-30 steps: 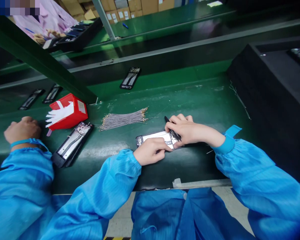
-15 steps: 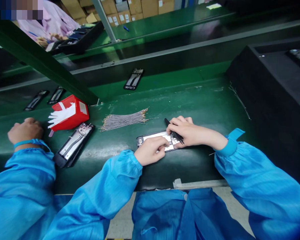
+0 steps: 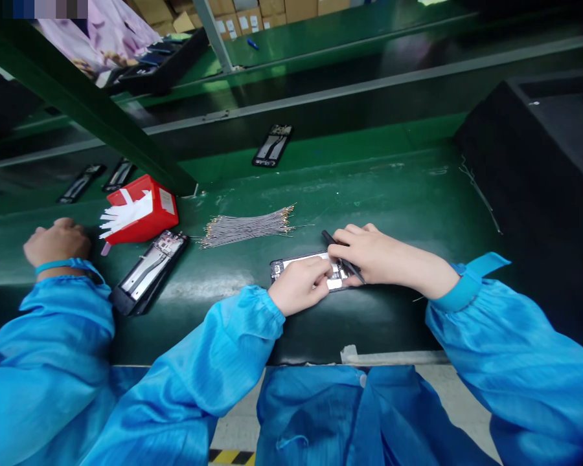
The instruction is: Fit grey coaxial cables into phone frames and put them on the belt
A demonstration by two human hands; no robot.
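Note:
An opened phone frame (image 3: 291, 265) lies flat on the green bench in front of me. My left hand (image 3: 298, 285) is curled over its middle, fingertips pinched down on the frame. My right hand (image 3: 369, 255) rests on the frame's right end and grips black tweezers (image 3: 342, 257) whose tip points down into the frame. Both sleeves are blue. What the tweezer tip touches is hidden by my fingers.
A bundle of thin grey cables (image 3: 247, 226) lies just behind the frame. A red box (image 3: 140, 210) with white strips and another phone frame (image 3: 150, 272) sit to the left, beside a co-worker's fist (image 3: 56, 243). More frames (image 3: 272, 145) lie on the far belt. A black tray stack (image 3: 539, 149) stands at right.
My left hand has slid a little to the right over the frame, closer to my right hand. The view has shifted slightly; the co-worker's fist stays in place.

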